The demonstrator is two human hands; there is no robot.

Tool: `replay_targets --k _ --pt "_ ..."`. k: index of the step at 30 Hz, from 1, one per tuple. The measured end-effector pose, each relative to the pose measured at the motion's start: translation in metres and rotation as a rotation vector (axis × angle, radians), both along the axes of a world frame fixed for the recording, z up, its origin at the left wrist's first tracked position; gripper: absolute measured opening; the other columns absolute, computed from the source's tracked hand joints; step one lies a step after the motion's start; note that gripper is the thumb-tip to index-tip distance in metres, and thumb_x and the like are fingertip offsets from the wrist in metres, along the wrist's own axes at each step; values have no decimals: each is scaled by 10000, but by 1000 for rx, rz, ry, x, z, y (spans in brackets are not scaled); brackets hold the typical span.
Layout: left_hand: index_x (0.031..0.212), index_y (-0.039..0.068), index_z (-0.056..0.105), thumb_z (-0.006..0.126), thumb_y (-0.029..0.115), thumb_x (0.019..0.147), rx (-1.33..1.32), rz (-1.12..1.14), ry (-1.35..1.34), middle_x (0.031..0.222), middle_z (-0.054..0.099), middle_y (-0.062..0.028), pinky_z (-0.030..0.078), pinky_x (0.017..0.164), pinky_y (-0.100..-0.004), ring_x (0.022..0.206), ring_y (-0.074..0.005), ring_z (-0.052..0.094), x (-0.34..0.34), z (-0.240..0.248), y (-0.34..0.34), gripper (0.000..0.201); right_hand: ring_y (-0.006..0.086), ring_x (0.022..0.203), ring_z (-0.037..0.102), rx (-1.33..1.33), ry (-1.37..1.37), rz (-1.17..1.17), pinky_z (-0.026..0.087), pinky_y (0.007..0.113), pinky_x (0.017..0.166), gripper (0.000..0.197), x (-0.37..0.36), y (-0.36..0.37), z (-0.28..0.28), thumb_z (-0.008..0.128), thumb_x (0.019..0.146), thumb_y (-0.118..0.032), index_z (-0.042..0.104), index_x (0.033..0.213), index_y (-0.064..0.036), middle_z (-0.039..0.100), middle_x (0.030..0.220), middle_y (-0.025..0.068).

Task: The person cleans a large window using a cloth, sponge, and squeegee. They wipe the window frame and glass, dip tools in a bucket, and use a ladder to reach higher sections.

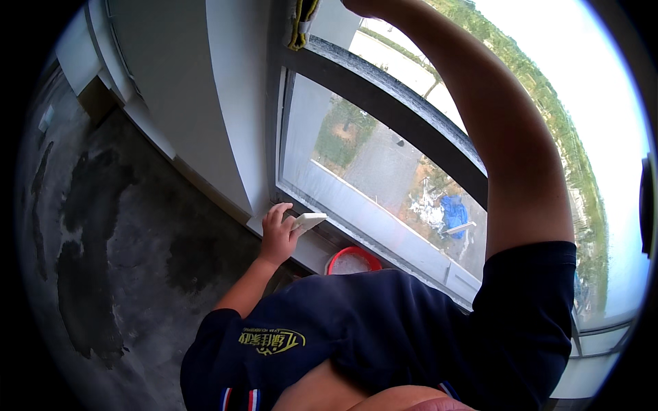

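My left hand (276, 238) is at the lower left corner of the window (279, 147), near the sill. Its fingers are closed around a white flat block (310, 220), perhaps a sponge, that sticks out to the right. Raised across the upper part of the window is my right arm. Only a sliver of my right hand (363, 5) shows at the top edge; its fingers are cut off. To the left of it a yellow and grey cloth-like thing (301, 26) is against the window frame; whether my right hand touches it is hidden.
A red-rimmed bucket (354, 251) with something whitish inside stands below the sill, close to my body. A pale wall (226, 89) rises left of the window. The dark grey floor (157, 226) has wet-looking patches. Outside, far below, lie paving and a blue heap (454, 211).
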State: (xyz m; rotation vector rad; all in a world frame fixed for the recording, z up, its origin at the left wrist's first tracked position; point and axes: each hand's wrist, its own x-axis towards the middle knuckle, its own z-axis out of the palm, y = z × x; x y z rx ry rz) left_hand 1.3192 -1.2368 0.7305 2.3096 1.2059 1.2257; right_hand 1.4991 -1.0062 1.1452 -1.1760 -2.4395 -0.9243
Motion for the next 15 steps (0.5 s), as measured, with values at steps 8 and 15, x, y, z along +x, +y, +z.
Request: replay_targets --k 8,15 --pt "834 42 518 649 105 760 -13 -91 -15 1160 527 -103 355 915 -428 1119 -323 478 12 4 5 163 344 648 626 -225 9 -184 488 451 548 492 32 -92 18 440 838 -19 386 1322 -91 620 729 204" --pt "823 45 529 655 110 741 -40 -154 47 1146 536 -87 358 911 -433 1107 -306 483 30 1 -1 164 357 607 619 -267 110 -574 486 451 540 453 128 -222 25 527 842 -81 415 1281 -56 603 664 224"
